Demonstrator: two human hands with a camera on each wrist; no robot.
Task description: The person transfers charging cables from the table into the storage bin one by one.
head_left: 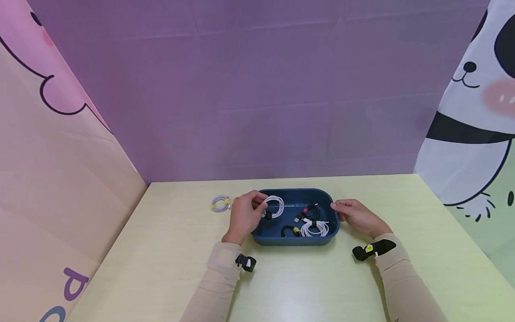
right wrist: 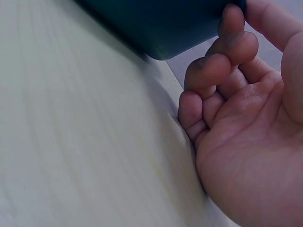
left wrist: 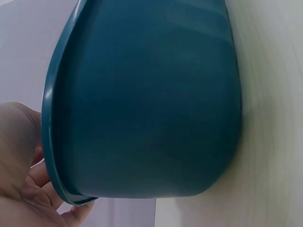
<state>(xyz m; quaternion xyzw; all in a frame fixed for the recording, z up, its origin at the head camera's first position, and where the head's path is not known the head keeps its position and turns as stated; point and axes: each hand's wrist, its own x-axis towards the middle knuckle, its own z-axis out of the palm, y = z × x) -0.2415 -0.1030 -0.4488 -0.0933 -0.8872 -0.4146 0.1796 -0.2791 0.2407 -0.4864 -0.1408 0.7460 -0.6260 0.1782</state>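
A dark blue plastic bin stands on the table. Over its left end, my left hand pinches a coiled white cable with a black tie, thumb and fingertips at the coil's left side. At the opposite end my right hand grips the bin's rim between thumb and fingers. Inside the bin lie another coiled white cable, a black cable with a red band, and a small black cable with a yellow tie. The left wrist view shows the bin's outer wall, which hides the held cable.
Left of the bin, a grey coiled cable with yellow ties lies on the pale wooden table. A purple cloth hangs along the table's back edge, with printed cloths at both sides.
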